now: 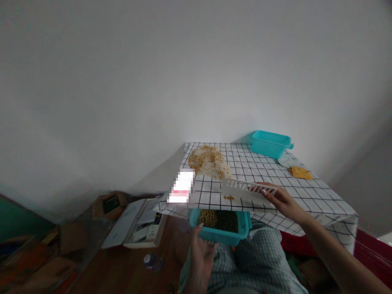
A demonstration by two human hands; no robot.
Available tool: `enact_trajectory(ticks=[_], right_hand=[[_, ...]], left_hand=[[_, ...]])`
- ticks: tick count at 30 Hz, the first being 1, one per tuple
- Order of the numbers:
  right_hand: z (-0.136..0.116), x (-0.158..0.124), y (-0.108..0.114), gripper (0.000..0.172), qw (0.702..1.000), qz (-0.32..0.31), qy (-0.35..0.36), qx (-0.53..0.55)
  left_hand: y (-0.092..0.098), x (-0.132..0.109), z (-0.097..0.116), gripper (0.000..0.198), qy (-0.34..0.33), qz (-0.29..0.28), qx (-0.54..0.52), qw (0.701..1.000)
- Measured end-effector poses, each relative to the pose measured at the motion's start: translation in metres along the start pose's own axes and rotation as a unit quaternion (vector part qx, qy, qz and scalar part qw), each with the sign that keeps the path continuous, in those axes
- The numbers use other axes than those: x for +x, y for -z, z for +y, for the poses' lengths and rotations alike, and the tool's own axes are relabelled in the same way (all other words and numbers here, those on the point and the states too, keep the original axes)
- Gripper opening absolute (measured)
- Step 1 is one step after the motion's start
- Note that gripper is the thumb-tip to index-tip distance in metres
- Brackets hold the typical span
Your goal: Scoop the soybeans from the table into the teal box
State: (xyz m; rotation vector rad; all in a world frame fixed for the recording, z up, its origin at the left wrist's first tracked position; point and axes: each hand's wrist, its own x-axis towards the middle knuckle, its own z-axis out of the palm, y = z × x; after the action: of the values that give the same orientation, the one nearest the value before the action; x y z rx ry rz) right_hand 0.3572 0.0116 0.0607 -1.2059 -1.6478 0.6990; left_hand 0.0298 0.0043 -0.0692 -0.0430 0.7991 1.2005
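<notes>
My left hand [202, 249] grips the near side of a turquoise plastic container [222, 236], just below the table's front edge. Pale yellow beans [208, 217] lie in its left part and small dark green beans [228, 221] in its right. In my right hand [277, 199] is a white slotted plastic piece [245, 191], held by its right end at the front of the table. A few yellow beans [229, 197] sit on or just in front of its near face. Farther back on the cloth spreads a pile of yellow beans mixed with white grains [208, 160].
A second turquoise container [269, 143] stands at the back right of the checked tablecloth [239, 159]. Near it lie a clear plastic item [285, 161] and a yellow cloth or packet [301, 172]. A blurred-out rectangle [182, 187] is at the table's left edge. Below left are an open white box [147, 228] and a bottle [153, 262].
</notes>
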Motion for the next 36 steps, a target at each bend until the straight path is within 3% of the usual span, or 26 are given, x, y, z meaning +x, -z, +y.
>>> enact_trajectory(ticks=[9,21,36], right_hand=[[0.0,-0.005,0.003,0.061,0.999,0.032,-0.021,0.01],[-0.001,-0.01,-0.001,0.05,0.998,0.005,-0.023,0.054],[-0.011,-0.016,0.004,0.056,0.999,-0.013,-0.037,0.02]], left_hand=[[0.002,0.001,0.0,0.038,0.005,-0.012,-0.012,1.0],[0.005,0.005,-0.002,0.04,0.018,-0.009,-0.023,1.0],[-0.001,0.0,-0.002,0.041,0.013,0.004,-0.01,1.0]])
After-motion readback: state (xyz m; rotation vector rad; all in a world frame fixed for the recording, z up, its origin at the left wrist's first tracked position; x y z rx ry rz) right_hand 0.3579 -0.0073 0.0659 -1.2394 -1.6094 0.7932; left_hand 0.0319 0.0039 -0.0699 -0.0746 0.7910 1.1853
